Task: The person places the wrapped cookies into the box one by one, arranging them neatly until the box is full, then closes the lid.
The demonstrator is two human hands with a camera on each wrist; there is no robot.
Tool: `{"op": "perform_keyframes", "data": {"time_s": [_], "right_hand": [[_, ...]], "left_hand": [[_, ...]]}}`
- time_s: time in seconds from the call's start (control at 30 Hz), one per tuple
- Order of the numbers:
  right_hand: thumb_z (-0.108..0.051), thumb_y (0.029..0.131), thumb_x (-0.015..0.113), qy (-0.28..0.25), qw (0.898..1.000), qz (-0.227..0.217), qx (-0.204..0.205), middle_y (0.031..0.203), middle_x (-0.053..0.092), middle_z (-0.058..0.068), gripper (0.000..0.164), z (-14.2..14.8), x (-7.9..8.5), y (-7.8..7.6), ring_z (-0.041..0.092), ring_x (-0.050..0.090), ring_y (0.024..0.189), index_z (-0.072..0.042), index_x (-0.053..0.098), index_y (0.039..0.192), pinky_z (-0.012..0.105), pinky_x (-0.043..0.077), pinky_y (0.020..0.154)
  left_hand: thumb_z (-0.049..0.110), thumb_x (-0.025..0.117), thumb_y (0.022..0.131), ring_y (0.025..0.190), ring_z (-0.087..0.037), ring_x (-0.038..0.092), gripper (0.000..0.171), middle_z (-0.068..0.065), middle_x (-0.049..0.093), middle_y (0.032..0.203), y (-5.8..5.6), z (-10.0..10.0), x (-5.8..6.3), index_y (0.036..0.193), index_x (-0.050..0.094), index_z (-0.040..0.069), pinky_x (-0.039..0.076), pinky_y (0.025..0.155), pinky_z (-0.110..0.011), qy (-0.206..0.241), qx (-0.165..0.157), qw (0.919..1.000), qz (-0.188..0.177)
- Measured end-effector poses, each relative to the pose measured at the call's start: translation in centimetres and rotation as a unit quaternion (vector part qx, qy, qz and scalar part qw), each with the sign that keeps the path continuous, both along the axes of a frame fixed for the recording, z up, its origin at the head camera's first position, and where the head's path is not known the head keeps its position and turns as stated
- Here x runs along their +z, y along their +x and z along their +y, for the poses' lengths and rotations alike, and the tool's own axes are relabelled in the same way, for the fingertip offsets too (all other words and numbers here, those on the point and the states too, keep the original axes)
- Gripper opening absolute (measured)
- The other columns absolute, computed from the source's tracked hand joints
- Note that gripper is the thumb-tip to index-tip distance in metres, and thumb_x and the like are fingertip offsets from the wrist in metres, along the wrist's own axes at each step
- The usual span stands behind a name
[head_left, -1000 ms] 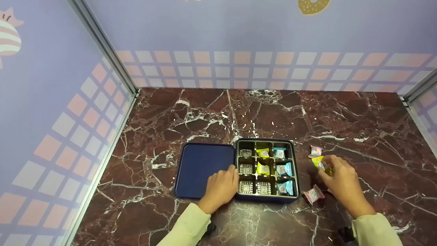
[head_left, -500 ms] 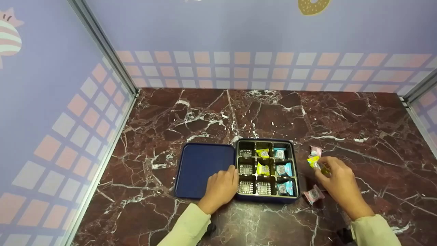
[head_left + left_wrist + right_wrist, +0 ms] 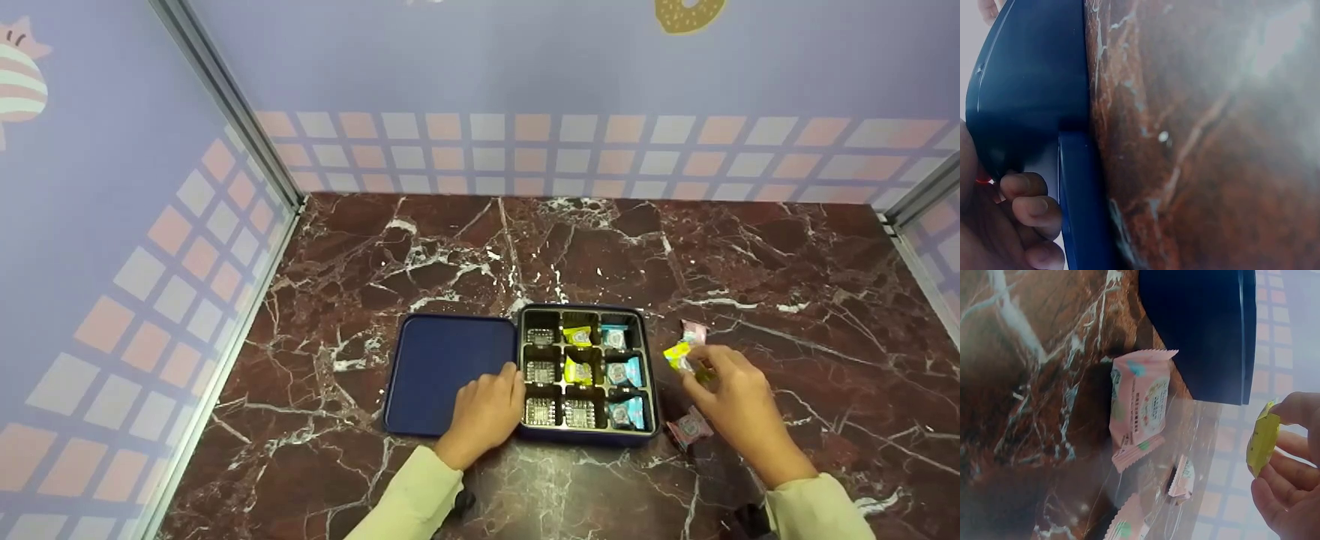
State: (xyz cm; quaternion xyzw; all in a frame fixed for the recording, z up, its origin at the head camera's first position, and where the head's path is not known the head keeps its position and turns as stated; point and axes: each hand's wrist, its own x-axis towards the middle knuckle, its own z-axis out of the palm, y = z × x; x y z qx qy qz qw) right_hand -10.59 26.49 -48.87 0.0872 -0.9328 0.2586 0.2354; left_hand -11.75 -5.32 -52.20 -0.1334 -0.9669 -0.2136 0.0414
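Note:
My right hand (image 3: 731, 394) pinches a yellow-wrapped candy (image 3: 677, 355) between thumb and fingers, to the right of a navy box (image 3: 589, 436). In the right wrist view the yellow candy is held above the table. Inside the box, a black divided tray has yellow candies (image 3: 578, 370) in the middle column and blue candies (image 3: 625, 371) down the right column. Clear ribbed surfaces (image 3: 541, 411) show in the left column. My left hand (image 3: 489, 405) grips the box's left edge with curled fingers, over the navy lid (image 3: 446, 367). Pink candies (image 3: 1140, 405) lie beside the box.
In the head view one pink candy (image 3: 694, 331) lies behind my right hand and another pink candy (image 3: 690, 429) in front of it. A patterned back wall (image 3: 480, 150) and a left panel (image 3: 112, 300) border the marbled table (image 3: 420, 262).
My right hand has moved a little left toward the box with the yellow candy. The left hand, box and lid have stayed in place.

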Motion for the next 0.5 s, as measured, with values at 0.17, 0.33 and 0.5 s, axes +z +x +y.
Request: {"op": "perform_keyframes", "data": {"time_s": [0.17,0.33,0.5], "right_hand": [[0.000,0.072,0.079,0.007,1.000,-0.001,0.008,0.089,0.067,0.013,0.025,-0.6,0.2,0.1,0.025,0.063,0.078,-0.004,0.066,0.093,0.044,0.051,0.068],[-0.001,0.072,0.081,0.018,0.999,0.012,0.033,0.094,0.070,0.009,0.027,-1.1,0.3,0.1,0.018,0.060,0.081,-0.006,0.068,0.094,0.032,0.048,0.070],[0.001,0.069,0.082,0.015,0.995,0.041,0.091,0.094,0.070,0.006,0.030,-1.7,0.4,-0.1,0.017,0.060,0.084,-0.006,0.068,0.095,0.012,0.044,0.080]], "left_hand": [[0.030,0.039,0.102,0.053,-0.031,0.061,0.028,-0.010,0.061,0.063,0.0,0.0,0.1,0.085,0.055,0.014,0.037,0.043,-0.037,0.009,0.002,0.9999,-0.005],[0.031,0.039,0.102,0.055,-0.032,0.062,0.029,-0.010,0.062,0.065,-0.1,-0.1,0.2,0.085,0.055,0.015,0.037,0.044,-0.039,0.019,0.005,0.9996,-0.020],[0.033,0.038,0.102,0.063,-0.034,0.065,0.030,-0.012,0.064,0.071,-0.3,-0.2,0.3,0.085,0.055,0.016,0.042,0.049,-0.042,0.029,0.012,0.9986,-0.043]]}}
